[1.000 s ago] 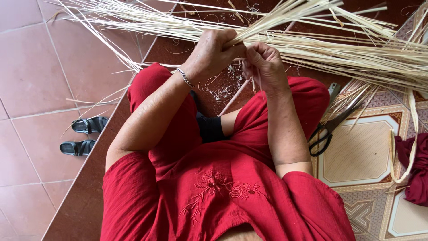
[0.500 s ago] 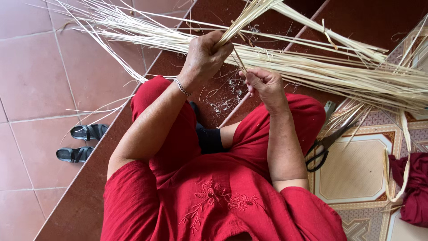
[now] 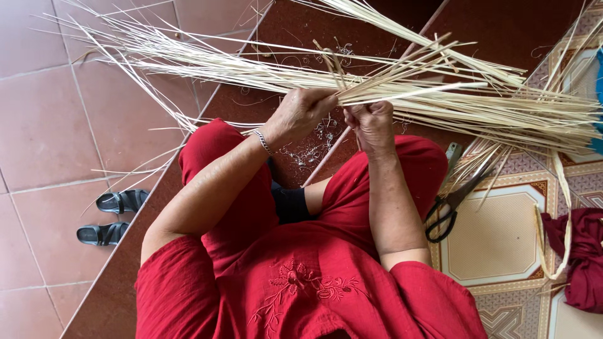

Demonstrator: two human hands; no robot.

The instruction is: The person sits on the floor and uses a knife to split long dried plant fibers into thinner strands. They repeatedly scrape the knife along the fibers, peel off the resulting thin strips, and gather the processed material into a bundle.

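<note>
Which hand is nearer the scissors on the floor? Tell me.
Right. The right hand grips the straw strips up and left of the scissors; the left hand grips them farther left.

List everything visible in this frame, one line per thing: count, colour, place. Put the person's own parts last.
Long pale straw-like strips: one big bundle, cream, spread across the top, over the knees.
Black-handled metal scissors: one, on the patterned tiles right of the right leg.
Black strapped sandals: two, on the plain reddish floor tiles at left.
Dark red cloth bundle: one, at the right edge.
Loose pale curled strip: one, beside the cloth.
Fine fibre scraps: scattered, pale, on the dark red floor between the knees.
Silver bracelet: one, on the left wrist.
Red clothing: covers torso and legs.
Left hand: gripping strips.
Right hand: gripping strips alongside it.
</note>
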